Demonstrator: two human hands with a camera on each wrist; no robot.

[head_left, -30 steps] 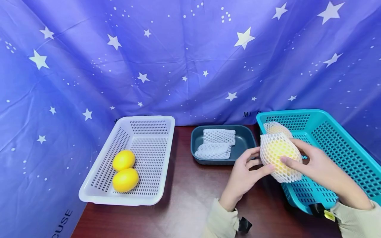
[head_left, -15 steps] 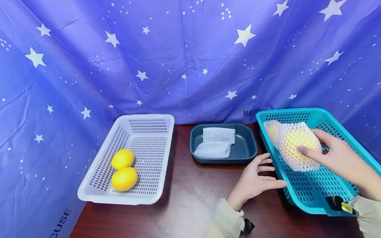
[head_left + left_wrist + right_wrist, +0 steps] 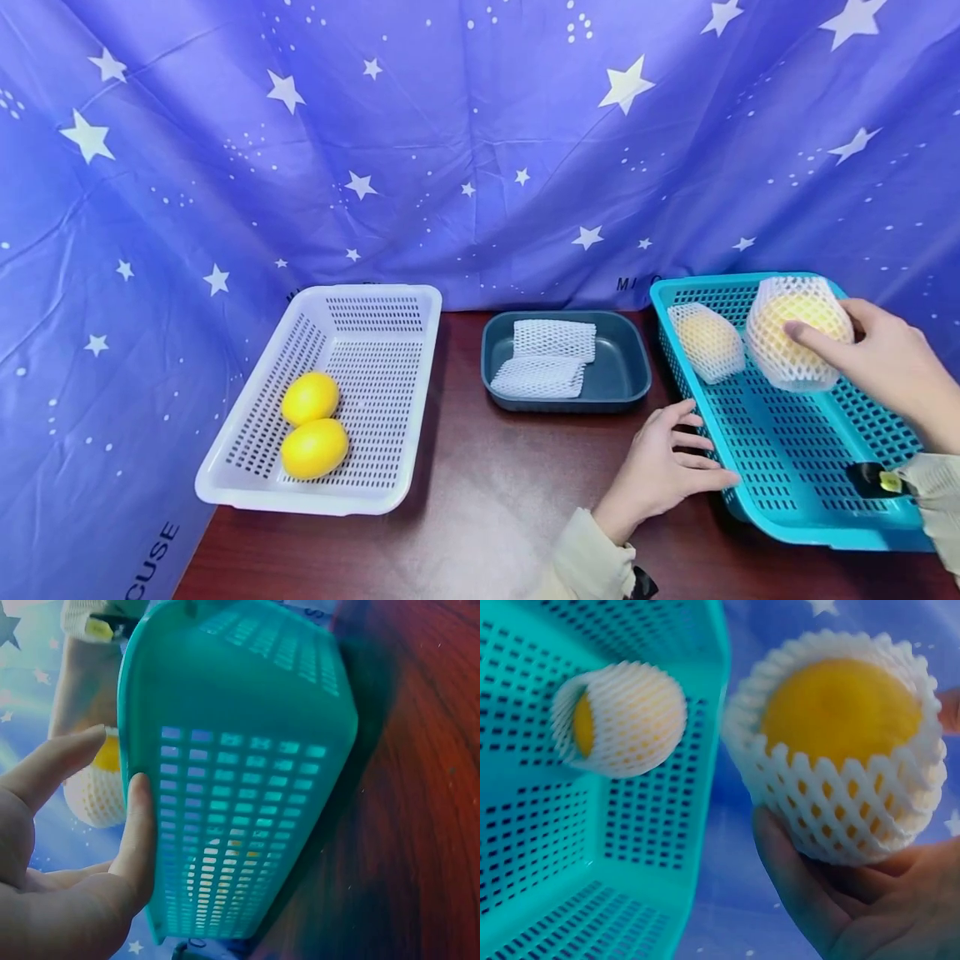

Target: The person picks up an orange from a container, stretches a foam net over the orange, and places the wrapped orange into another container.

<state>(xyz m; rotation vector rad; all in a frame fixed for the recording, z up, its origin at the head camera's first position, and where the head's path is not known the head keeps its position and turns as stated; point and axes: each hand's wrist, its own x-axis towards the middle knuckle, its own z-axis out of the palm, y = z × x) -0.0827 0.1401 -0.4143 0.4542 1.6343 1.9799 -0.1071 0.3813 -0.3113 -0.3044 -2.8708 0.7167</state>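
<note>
My right hand (image 3: pixel 896 358) holds a yellow lemon in a white foam net sleeve (image 3: pixel 798 337) over the back of the teal basket (image 3: pixel 787 533), thumb across its front. In the right wrist view, the lemon's bare yellow end (image 3: pixel 844 709) shows at the sleeve's open mouth. A second net-wrapped lemon (image 3: pixel 707 343) lies inside the basket's left back corner. My left hand (image 3: pixel 660 475) is at the basket's left side with fingers spread and nothing in its grasp; in the left wrist view a fingertip (image 3: pixel 139 787) is right at the rim.
Two bare lemons (image 3: pixel 313 448) lie in a white basket (image 3: pixel 375 502) at the left. Between the baskets, a dark blue tray (image 3: pixel 618 367) holds two flat foam net sleeves (image 3: pixel 553 342). A blue star-patterned curtain (image 3: pixel 465 150) hangs behind the brown table (image 3: pixel 480 500).
My right hand has carried the wrapped lemon right and back over the teal basket. My left hand has let go of it and moved to the basket's side.
</note>
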